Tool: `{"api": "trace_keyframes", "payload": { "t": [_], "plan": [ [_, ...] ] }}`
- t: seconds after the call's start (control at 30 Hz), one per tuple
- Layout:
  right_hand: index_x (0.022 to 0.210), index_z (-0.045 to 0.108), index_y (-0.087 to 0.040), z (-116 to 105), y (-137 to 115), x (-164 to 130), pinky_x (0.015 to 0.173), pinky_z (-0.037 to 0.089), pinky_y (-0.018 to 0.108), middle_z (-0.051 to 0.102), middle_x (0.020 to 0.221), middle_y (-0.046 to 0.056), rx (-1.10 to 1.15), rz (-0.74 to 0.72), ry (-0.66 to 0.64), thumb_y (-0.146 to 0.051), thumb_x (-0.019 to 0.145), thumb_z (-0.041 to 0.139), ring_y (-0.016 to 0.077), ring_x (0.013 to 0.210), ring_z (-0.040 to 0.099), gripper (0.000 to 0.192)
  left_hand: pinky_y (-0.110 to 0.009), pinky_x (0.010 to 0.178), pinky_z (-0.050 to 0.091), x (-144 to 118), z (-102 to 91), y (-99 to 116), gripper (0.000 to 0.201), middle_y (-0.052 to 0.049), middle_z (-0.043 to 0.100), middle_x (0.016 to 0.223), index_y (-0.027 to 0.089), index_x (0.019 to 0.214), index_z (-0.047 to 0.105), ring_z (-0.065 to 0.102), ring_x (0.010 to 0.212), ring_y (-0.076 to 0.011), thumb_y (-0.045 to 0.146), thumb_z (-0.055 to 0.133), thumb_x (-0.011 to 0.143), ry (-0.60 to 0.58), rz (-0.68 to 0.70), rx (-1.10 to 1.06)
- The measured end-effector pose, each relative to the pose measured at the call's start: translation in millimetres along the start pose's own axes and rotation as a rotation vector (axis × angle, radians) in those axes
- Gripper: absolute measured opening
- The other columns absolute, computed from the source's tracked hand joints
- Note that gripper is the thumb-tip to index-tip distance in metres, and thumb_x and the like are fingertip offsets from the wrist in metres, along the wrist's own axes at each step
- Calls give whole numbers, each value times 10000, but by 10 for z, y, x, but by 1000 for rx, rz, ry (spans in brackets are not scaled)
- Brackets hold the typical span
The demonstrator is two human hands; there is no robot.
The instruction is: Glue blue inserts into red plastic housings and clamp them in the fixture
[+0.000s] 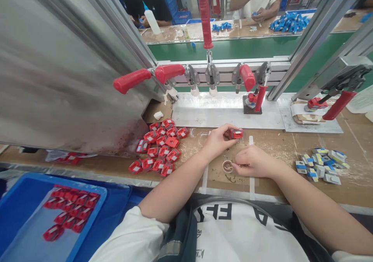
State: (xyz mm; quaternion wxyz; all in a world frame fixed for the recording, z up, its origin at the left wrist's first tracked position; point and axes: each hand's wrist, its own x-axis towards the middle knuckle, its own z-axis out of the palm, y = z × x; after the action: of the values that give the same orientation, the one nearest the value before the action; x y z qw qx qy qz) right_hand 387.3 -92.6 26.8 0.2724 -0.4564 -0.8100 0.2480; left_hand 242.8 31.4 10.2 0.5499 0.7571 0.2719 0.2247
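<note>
My left hand (219,140) pinches a small red plastic part (236,133) with dark edges above the brown work surface. My right hand (254,161) is closed, its fingertips at the rim of a small round cup (223,165). Whether those fingers grip the cup or a thin tool in it, I cannot make out. To the left of my left forearm lies a loose heap of similar red parts (163,151). Off to the right is a pile of grey parts (320,170) with blue and yellow faces.
Red-handled toggle clamps (204,17) line a metal rail behind the hands, above a white plate (210,114). Another clamp (339,105) presses a red part at right. A blue tray (100,199) holds red parts at lower left. Two people work at the opposite bench (204,34).
</note>
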Motion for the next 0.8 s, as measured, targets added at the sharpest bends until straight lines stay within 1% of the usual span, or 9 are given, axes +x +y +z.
{"api": "trace_keyframes", "payload": {
  "t": [0.17,0.27,0.3,0.37,0.47,0.5,0.53,0.6,0.8],
  "plan": [
    [565,322,-212,19,-37,21,545,212,298,350,519,-53,30,-5,17,-223,948,504,107,523,260,424,-262,768,531,-5,-5,-9,366,-31,772,1060,228,1150,730,693,836,-164,170,745,789,-11,3,16],
    [564,276,-216,-27,-4,-6,532,213,289,293,527,-57,95,32,103,-249,945,509,100,509,249,448,-258,752,525,-7,-6,-23,356,-34,770,1025,219,1147,727,684,814,-159,188,750,793,-11,3,5],
    [563,257,-216,-57,16,-19,528,212,288,271,529,-56,114,57,157,-258,945,508,96,503,242,459,-257,743,523,-7,-6,-28,355,-36,769,1016,216,1144,726,681,805,-157,191,754,791,-12,-1,2],
    [560,236,-218,-126,63,-47,522,211,288,249,533,-51,134,142,323,-278,947,505,93,497,237,476,-250,711,515,-6,-5,-34,359,-34,767,971,214,1136,726,674,771,-152,200,769,780,-13,-18,2],
    [550,270,-219,-214,137,-76,510,210,286,253,537,-43,131,345,625,-315,942,529,96,506,248,479,-238,653,491,-9,-4,-25,352,-12,740,843,216,1125,730,647,703,-142,238,787,778,-19,-48,7],
    [548,289,-218,-231,157,-79,506,210,283,258,538,-42,127,411,697,-328,938,539,98,511,251,476,-235,642,483,-11,-4,-17,348,-5,726,811,216,1123,730,637,689,-139,254,789,782,-21,-55,6],
    [546,308,-216,-242,173,-79,504,211,281,262,539,-41,124,462,739,-340,932,548,99,516,256,471,-233,640,479,-14,-4,-9,345,0,716,795,217,1121,730,630,683,-136,267,790,785,-22,-58,4],
    [544,331,-213,-248,191,-69,506,224,276,272,542,-37,124,512,747,-367,926,556,102,524,271,469,-232,645,476,-19,-4,9,341,5,707,788,218,1115,728,623,682,-132,277,793,785,-24,-59,4],
    [546,316,-210,-223,176,-18,510,213,273,251,559,-35,107,506,661,-425,925,543,99,541,257,492,-234,670,480,-28,-4,40,321,5,723,843,220,1085,735,635,719,-135,264,796,774,-28,-44,27]
  ]
}}
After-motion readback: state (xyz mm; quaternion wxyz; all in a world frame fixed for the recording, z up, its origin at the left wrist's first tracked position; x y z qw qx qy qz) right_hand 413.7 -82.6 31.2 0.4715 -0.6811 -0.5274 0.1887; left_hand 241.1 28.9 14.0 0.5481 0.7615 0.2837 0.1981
